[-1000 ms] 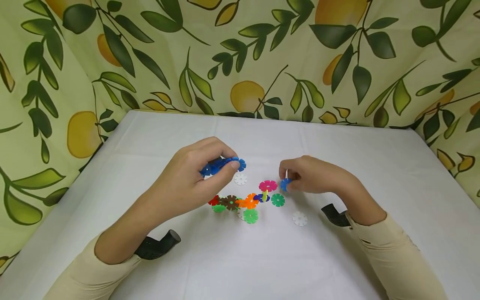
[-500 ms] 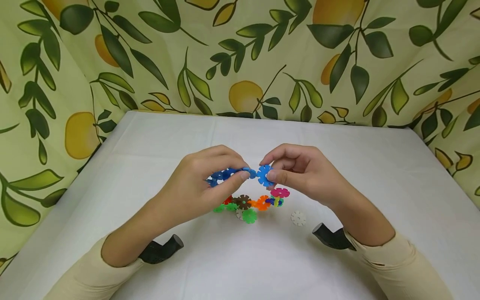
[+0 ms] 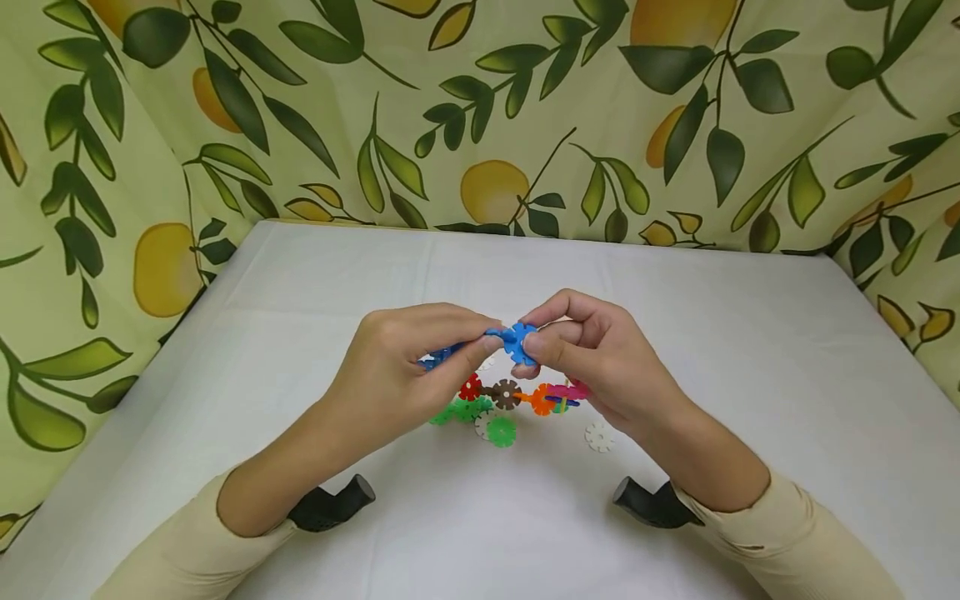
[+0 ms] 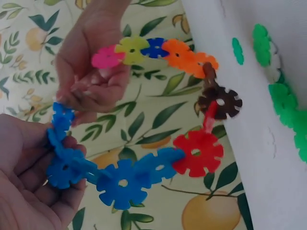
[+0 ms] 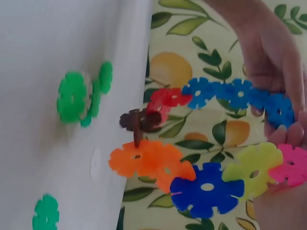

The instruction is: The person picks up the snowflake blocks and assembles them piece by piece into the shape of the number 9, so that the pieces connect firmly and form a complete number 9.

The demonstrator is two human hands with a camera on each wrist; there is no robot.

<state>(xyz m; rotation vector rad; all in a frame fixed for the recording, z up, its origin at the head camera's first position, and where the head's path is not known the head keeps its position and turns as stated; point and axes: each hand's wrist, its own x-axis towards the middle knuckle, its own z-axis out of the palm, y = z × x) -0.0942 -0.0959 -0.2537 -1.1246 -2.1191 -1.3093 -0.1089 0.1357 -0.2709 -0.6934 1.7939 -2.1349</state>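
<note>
In the head view my left hand and right hand meet above the table. Between left thumb and fingers is the blue part of a chain of notched plastic snowflake discs. My right thumb and fingers pinch a light blue disc, whose edge meets the chain's blue end at the left fingertips. From there the chain loops down through red, brown, orange, dark blue and yellow discs. Its pink end disc hangs by my right palm.
Loose green discs and a white disc lie on the white tablecloth. A fruit-patterned curtain stands behind the table. Black wrist mounts stick out below both sleeves.
My right hand has brought the blue disc from near the table up and left to the chain's end in my left hand. The two blue discs now overlap at their edges.
</note>
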